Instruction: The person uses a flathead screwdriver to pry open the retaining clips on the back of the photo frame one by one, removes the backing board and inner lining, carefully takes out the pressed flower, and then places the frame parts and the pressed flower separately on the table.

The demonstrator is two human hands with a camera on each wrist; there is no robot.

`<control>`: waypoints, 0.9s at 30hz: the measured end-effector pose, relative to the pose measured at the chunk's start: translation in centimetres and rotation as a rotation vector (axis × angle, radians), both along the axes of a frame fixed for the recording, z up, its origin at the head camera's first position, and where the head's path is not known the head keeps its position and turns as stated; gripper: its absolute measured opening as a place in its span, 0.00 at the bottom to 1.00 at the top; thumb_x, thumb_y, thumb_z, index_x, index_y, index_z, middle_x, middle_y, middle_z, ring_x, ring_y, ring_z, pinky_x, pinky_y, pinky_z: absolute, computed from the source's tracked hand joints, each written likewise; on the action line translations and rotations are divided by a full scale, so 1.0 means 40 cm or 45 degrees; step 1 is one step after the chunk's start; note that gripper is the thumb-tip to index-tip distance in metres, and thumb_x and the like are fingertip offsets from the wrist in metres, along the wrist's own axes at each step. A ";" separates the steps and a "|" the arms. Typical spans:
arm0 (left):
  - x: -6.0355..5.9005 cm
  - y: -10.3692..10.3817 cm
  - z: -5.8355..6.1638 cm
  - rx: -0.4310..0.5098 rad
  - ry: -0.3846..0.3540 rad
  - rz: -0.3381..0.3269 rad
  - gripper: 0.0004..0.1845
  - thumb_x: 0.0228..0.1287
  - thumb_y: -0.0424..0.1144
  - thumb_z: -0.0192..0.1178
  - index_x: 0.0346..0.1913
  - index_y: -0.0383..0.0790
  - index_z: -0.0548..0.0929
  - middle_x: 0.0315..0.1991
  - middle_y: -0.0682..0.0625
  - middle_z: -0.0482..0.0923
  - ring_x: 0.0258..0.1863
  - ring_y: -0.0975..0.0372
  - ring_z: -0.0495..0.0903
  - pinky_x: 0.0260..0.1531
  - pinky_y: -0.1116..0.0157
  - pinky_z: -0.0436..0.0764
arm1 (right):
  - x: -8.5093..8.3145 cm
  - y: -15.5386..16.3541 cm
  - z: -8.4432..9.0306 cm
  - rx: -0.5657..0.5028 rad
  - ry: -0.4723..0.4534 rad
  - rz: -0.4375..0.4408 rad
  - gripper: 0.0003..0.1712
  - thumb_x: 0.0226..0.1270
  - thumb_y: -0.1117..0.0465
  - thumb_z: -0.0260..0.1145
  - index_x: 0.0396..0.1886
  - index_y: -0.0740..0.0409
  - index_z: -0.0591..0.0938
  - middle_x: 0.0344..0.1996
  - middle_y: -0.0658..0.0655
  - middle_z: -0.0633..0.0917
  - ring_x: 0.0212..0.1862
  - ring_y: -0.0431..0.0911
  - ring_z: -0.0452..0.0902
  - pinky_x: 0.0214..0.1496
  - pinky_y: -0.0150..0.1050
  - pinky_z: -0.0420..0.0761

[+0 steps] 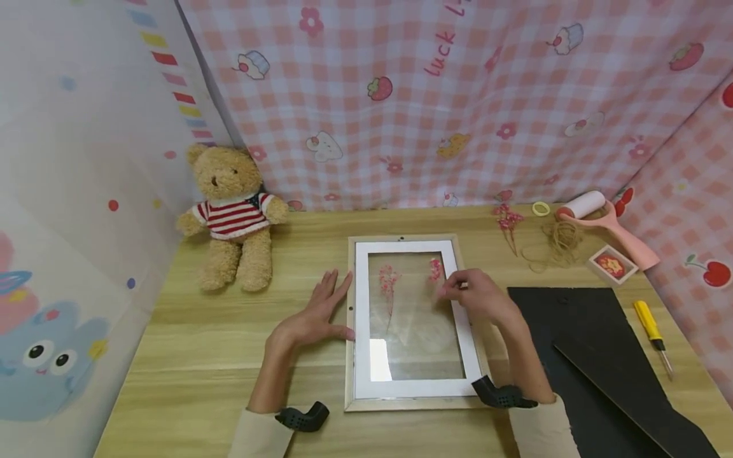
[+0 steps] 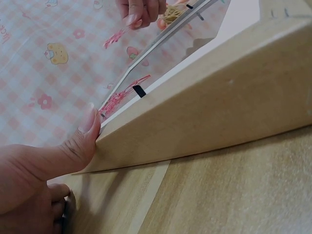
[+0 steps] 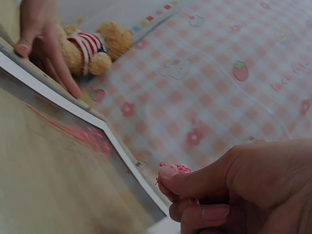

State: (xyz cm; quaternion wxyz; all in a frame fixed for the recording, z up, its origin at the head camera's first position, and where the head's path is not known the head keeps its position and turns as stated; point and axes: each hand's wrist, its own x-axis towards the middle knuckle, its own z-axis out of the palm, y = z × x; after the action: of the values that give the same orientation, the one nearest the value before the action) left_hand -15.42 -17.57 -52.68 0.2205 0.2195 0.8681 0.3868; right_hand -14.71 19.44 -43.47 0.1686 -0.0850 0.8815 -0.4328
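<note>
A wooden picture frame (image 1: 350,356) with a white mat and a glass pane lies flat on the table. One pink dried flower sprig (image 1: 388,283) lies on the glass. My left hand (image 1: 331,308) rests flat on the table beside the frame's left edge, its thumb (image 2: 85,136) pressing the wooden side (image 2: 209,102). My right hand (image 1: 445,289) hovers over the upper right of the glass and pinches a second pink sprig (image 3: 178,168) between thumb and fingers. In the right wrist view the first sprig (image 3: 85,134) shows on the pane.
A teddy bear (image 1: 231,216) in a striped sweater sits at the back left. Black backing boards (image 1: 595,356) lie to the right of the frame, with a yellow screwdriver (image 1: 649,324) beyond. At the back right are loose pink flowers (image 1: 508,222), twine (image 1: 558,242), a pink lint roller (image 1: 601,219) and a small box (image 1: 611,264).
</note>
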 end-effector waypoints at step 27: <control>0.002 0.000 0.004 0.003 -0.001 0.008 0.69 0.61 0.61 0.79 0.91 0.59 0.38 0.90 0.43 0.20 0.89 0.49 0.19 0.86 0.37 0.33 | -0.216 0.276 -0.035 0.266 0.034 0.024 0.13 0.79 0.66 0.65 0.42 0.75 0.88 0.32 0.61 0.86 0.31 0.44 0.73 0.33 0.38 0.74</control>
State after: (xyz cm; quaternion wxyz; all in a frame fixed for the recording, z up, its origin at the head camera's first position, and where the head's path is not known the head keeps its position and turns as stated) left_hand -15.35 -17.58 -52.52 0.2194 0.2170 0.8683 0.3884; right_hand -23.35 30.46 -44.87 0.1689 -0.0808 0.9232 -0.3357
